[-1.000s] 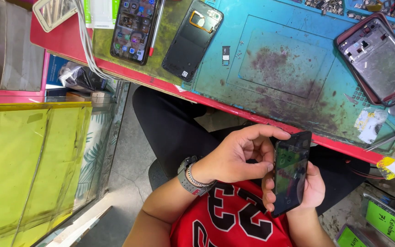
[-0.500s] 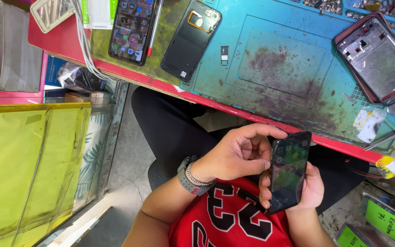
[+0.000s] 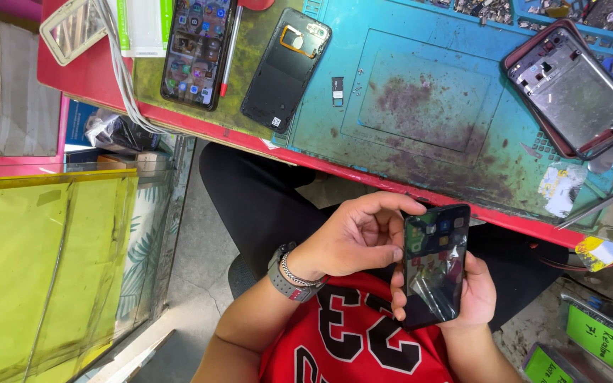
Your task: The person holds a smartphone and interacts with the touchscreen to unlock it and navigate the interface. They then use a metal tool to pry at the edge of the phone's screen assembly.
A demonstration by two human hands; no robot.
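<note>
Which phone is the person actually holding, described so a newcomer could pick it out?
Start at the red-edged workbench with its blue mat, then look below its front edge. There the right hand cradles a black phone, the left hand touching it. Unlike the phones on the bench, it is off the surface, screen lit.

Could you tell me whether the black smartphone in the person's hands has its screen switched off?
No, the black smartphone shows lit app icons on its screen, held in the right hand while the left hand touches its edge.

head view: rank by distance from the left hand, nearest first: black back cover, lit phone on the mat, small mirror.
From the left hand:
1. black back cover, on the mat straight above.
2. lit phone, left of the cover.
3. small mirror, far top-left corner.
</note>
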